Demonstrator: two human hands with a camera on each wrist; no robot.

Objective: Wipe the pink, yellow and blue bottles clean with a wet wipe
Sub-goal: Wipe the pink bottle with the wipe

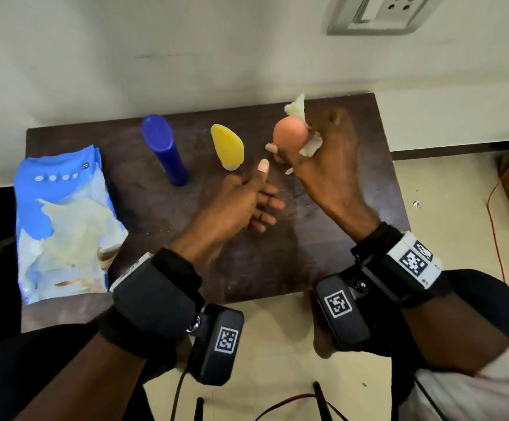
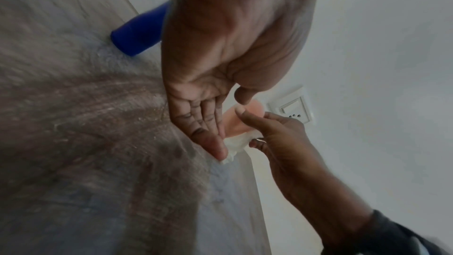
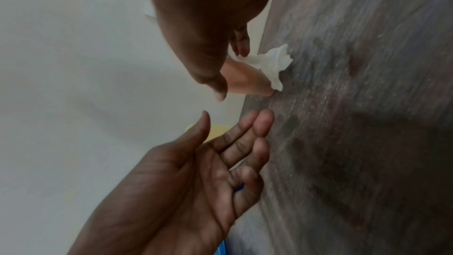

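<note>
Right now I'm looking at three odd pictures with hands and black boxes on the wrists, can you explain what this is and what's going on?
No machine here: a person works with bare hands and wears three cameras. The big picture comes from a head camera looking down; the other two come from the black boxes strapped to each wrist, looking along the fingers. On the dark table stand a blue bottle and a yellow bottle, with a blue wet-wipe packet lying at the left. The right hand grips a pink bottle together with a crumpled white wipe. The left hand is open beside it, holding nothing.
</note>
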